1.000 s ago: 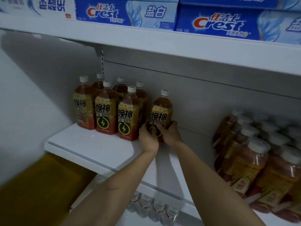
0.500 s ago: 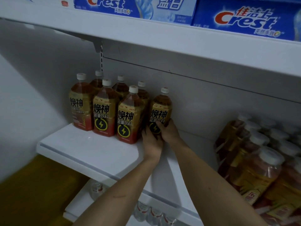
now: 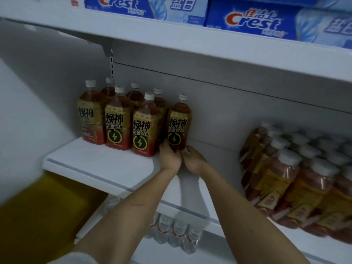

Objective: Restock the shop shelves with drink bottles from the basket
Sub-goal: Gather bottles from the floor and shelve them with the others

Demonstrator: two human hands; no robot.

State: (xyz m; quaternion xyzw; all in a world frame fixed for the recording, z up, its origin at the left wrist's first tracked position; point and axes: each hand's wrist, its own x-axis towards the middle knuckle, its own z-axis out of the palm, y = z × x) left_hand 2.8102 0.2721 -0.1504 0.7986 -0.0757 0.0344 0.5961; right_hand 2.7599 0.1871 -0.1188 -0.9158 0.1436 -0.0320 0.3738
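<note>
An amber energy drink bottle (image 3: 179, 124) with a white cap and a yellow lightning label stands upright on the white shelf (image 3: 106, 164), at the right end of a group of several matching bottles (image 3: 118, 122). My left hand (image 3: 170, 157) grips its base from the left. My right hand (image 3: 194, 159) holds the base from the right, fingers curled at the bottom. The basket is not in view.
Several amber bottles with yellow labels (image 3: 297, 180) stand packed on the shelf at the right. Blue Crest toothpaste boxes (image 3: 253, 20) fill the shelf above. Clear water bottles (image 3: 177, 231) sit on the shelf below. A yellow surface (image 3: 38, 212) lies at lower left.
The bottle has been set closer to the group and both hands have slid down to its base. The camera view has shifted slightly.
</note>
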